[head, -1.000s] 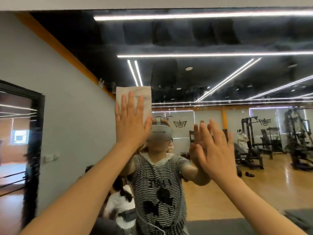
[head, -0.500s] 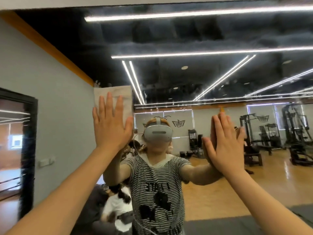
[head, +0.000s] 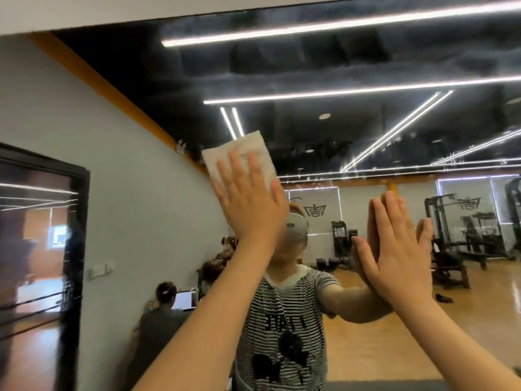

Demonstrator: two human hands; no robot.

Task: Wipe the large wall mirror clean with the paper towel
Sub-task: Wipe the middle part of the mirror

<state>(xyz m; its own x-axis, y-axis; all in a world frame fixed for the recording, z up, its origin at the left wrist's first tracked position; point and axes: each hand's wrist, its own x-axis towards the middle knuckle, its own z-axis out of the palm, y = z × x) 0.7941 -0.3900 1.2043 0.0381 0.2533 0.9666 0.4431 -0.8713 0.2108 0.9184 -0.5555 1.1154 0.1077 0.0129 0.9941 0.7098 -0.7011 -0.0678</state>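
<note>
1. The left hand (head: 249, 201) lies flat, fingers straight and slightly spread, pressing a folded white paper towel (head: 239, 160) against the wall mirror (head: 366, 131). The towel sits well below the mirror's top edge and nearer its left side than its right, its upper part showing above the fingertips.
2. The right hand (head: 400, 249) is also flat and holds nothing, fingers straight and close together, palm on the glass lower down and to the right of the towel; I judge it a brace.
3. Wiping is under way, not finished. A band of pale specks and smears (head: 394, 162) shows on the glass to the right of the towel, toward the right edge.
4. The glass up toward the top edge looks hazy, though whether from dirt or reflection I cannot tell.
5. The bottom edge is out of view, so the lower part cannot be judged. Most of the mirror seems left to do.
</note>
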